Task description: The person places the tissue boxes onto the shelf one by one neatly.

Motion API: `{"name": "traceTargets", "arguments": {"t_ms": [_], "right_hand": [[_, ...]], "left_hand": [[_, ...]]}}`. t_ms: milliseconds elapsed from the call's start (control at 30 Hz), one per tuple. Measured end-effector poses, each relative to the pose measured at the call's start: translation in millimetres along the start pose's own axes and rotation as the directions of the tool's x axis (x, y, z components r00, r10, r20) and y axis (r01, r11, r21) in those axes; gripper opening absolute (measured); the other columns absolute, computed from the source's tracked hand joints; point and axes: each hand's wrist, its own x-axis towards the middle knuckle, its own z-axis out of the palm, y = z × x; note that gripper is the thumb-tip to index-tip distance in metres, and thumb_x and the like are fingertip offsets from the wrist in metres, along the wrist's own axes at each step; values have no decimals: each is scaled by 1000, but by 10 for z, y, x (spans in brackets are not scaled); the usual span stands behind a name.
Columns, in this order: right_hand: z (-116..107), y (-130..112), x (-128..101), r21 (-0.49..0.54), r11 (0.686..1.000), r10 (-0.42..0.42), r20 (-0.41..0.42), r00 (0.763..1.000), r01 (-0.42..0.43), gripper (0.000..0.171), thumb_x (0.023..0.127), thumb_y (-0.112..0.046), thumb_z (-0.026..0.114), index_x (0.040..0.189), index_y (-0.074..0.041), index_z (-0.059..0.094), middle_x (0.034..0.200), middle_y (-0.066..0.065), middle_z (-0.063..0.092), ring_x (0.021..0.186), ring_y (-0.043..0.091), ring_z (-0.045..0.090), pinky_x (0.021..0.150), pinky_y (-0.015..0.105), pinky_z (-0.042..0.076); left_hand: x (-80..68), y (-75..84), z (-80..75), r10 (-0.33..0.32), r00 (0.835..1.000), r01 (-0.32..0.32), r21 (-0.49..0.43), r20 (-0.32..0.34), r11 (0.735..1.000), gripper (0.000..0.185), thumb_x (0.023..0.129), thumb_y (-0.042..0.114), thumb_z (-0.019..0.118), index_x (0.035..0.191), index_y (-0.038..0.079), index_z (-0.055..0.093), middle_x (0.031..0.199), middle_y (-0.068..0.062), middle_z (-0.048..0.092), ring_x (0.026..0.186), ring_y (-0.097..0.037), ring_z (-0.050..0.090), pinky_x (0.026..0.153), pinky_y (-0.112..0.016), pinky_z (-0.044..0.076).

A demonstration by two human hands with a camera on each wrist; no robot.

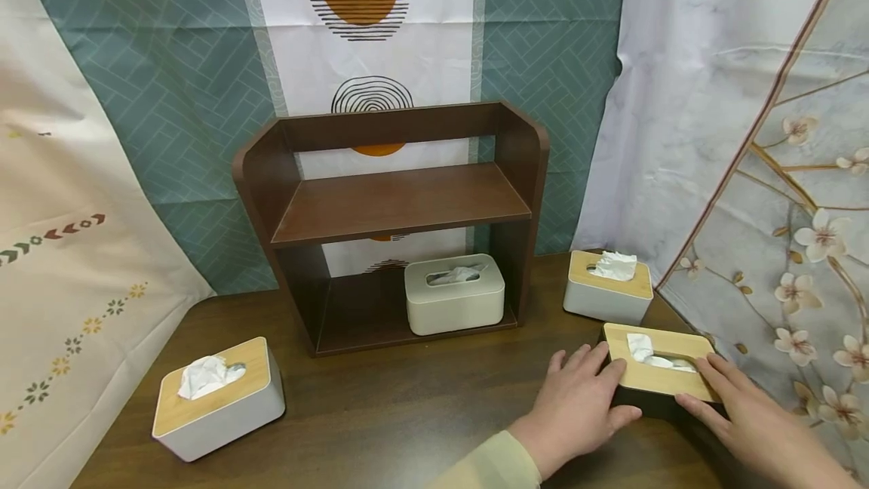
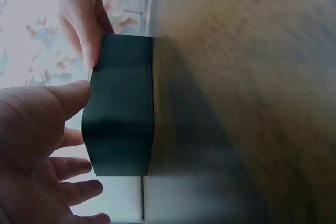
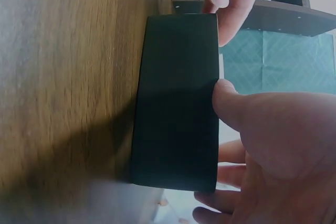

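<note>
A black tissue box with a light wooden lid stands on the table at the right, white tissue showing in its slot. At its left end is my left hand, the fairly straight fingers spread along the lid's edge. My right hand lies at the other end, index finger and thumb extended over the lid's right side. In the left wrist view the box's dark side meets the tabletop, and the left thumb is at its upper edge. The right wrist view shows the right thumb at that edge, its other fingers partly hidden behind the box.
Right behind the black box sits a white tissue box with a wooden lid. Another such box stands at the left. A brown two-tier shelf holds a cream tissue box on its lower level. Patterned curtains border the table.
</note>
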Motion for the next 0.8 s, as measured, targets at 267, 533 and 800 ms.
{"name": "traceTargets", "arguments": {"t_ms": [267,533,800], "right_hand": [[13,-112,20,5,999,-47,-22,999,47,90,110,-58,62,152,20,47,153,50,37,131,72,49,94,78,48],[-2,-243,12,23,998,-63,-11,998,63,86,110,-57,62,155,16,49,155,46,39,132,68,50,90,75,51],[26,-389,23,6,994,-107,-62,992,108,82,108,-56,68,153,11,56,155,42,45,125,61,62,79,67,57]], "left_hand": [[-88,-117,-31,-15,1000,15,-10,-27,1000,59,105,68,62,153,34,61,163,10,53,147,-16,55,116,-47,48],[-200,-215,-91,-9,997,10,12,-72,1000,49,105,65,67,142,34,68,157,10,58,143,-17,59,115,-47,49],[-325,-341,-138,-28,997,29,11,-73,1000,47,105,62,69,140,33,72,154,8,62,145,-18,58,116,-49,48]]}}
